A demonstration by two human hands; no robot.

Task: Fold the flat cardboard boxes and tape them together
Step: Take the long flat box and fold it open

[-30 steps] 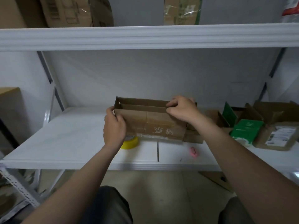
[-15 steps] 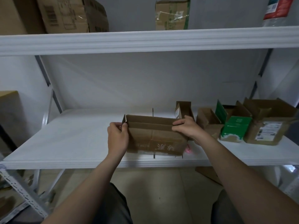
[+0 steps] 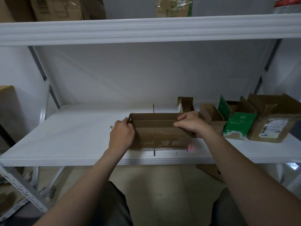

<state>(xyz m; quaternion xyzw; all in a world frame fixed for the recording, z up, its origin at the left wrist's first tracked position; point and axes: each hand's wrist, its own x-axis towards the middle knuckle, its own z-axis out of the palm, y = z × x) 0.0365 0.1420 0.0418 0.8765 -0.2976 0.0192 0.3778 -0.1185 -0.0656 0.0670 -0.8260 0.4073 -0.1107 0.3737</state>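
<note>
A smooth white shelf point(image 3: 73, 136) with a ribbed front lip spans the view against a pale grey wall, and an upper shelf point(image 3: 146, 30) at 12 o'clock carries more cartons. The brown corrugated cardboard box point(image 3: 156, 132), rectangular and open-topped with faint print on its near wall, stands near the shelf's front edge, just right of centre. The left hand point(image 3: 121, 136) curls round its left end at 9 o'clock; the right hand point(image 3: 190, 123) pinches the top rim at its right end. At 3 o'clock sit small open cartons point(image 3: 210, 115), a green box point(image 3: 239, 124) and a labelled carton point(image 3: 273, 126), close together. The bare shelf stretches toward 9 o'clock. A beige tiled floor point(image 3: 162, 185) lies at 6 o'clock.
</note>
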